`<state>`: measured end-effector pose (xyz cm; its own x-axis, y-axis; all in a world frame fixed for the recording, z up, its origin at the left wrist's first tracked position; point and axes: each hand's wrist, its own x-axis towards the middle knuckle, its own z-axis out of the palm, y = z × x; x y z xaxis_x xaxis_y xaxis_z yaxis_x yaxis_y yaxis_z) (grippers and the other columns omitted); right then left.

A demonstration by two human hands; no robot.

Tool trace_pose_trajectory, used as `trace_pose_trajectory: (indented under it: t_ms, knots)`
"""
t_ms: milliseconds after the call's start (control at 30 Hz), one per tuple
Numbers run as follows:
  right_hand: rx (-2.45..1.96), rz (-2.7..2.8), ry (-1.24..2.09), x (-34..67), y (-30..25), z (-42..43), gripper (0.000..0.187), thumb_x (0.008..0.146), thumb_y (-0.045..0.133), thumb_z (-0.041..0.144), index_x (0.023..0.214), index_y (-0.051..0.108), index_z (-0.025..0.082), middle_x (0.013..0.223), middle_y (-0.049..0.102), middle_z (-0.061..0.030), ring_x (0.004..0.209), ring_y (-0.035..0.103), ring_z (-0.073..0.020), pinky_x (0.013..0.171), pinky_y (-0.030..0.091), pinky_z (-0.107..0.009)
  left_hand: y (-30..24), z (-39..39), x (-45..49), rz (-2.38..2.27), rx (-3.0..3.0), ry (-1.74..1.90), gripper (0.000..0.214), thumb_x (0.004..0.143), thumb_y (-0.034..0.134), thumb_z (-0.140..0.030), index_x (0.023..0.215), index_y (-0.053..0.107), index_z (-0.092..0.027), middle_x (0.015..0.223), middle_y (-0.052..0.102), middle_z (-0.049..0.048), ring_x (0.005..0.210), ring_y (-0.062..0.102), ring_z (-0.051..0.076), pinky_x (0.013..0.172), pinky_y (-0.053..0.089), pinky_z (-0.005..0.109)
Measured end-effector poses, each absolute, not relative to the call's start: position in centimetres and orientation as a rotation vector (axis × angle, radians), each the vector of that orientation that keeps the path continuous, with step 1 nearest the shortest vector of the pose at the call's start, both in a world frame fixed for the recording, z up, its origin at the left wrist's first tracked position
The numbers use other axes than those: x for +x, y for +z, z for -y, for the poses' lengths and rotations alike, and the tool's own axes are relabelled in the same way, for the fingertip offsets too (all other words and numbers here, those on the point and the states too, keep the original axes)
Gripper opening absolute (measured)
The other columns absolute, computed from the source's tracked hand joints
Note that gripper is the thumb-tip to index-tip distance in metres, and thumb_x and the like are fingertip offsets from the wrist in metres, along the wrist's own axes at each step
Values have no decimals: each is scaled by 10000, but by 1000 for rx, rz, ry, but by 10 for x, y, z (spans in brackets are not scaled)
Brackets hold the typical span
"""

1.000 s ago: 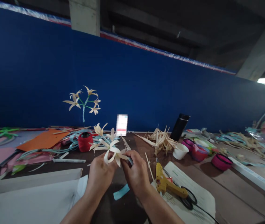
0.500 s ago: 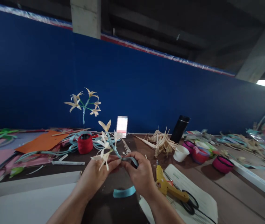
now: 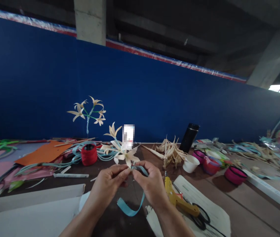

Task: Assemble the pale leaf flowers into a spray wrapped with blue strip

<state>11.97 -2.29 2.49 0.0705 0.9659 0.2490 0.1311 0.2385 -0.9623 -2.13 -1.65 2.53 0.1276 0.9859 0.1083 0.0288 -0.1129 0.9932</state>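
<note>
In the middle of the head view, my left hand (image 3: 109,182) pinches the stem of a cream artificial flower spray (image 3: 127,157) between thumb and fingers. My right hand (image 3: 152,182) is closed on a light blue ribbon (image 3: 130,211) right beside that pinch. The ribbon passes over the right fingers, and its loose end hangs in a curve below the hands. The lower stem is hidden by my fingers. Farther back on the left stands a similar flower spray (image 3: 88,115) with a blue-wrapped stem.
A yellow glue gun (image 3: 180,200) and black-handled scissors (image 3: 200,221) lie on papers (image 3: 218,212) at right. Dried husks (image 3: 170,153), a white cup (image 3: 191,164) and a black bottle (image 3: 190,138) stand behind. At left are a red roll (image 3: 89,155), coloured sheets (image 3: 42,153) and a white board (image 3: 33,210).
The flower spray has turned in my fingers, its blooms now facing up and more to the right. More ribbon hangs in a loop below my right hand.
</note>
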Motion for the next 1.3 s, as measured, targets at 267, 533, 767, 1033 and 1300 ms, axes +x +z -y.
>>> trace_pose_trajectory:
  t_ms: [267, 533, 767, 1033, 1300]
  knots:
    - [-1066, 1334, 969, 115, 23, 25, 127, 689, 659, 261, 748, 643, 149, 632, 615, 17, 557, 528, -102, 517, 409, -183, 24, 17, -22, -1156, 1393, 1253, 343, 668, 637, -455, 791, 714, -144, 776, 671, 40, 644, 556, 131, 541, 433, 195]
    - [-1102, 1483, 717, 122, 23, 27, 168, 771, 592, 308, 760, 696, 176, 667, 658, -4, 645, 579, -141, 603, 431, -218, 23, 14, -29, -1409, 1703, 1390, 239, 741, 578, -386, 658, 673, -183, 727, 636, 11, 732, 588, 157, 689, 441, 235]
    - [-1148, 1507, 642, 122, 24, 27, 158, 782, 577, 285, 733, 679, 174, 646, 640, 9, 624, 557, -127, 586, 401, -205, 23, 15, -25, -1519, 1689, 1351, 169, 729, 579, -343, 665, 643, -200, 671, 632, -23, 654, 565, 140, 629, 418, 224]
    - [-1105, 1477, 726, 124, 19, 24, 82, 771, 566, 218, 810, 617, 167, 727, 640, -2, 676, 565, -139, 628, 424, -215, 25, 18, -24, -1431, 1652, 1290, 215, 738, 560, -374, 730, 657, -182, 638, 653, -23, 606, 566, 136, 547, 388, 206]
    - [-1110, 1634, 803, 138, 24, 21, 311, 747, 605, 215, 1055, 574, 191, 873, 640, -18, 746, 591, -159, 661, 446, -232, 28, 21, -26, -1522, 1811, 1208, 234, 742, 545, -374, 811, 666, -187, 740, 686, -1, 667, 595, 157, 609, 412, 221]
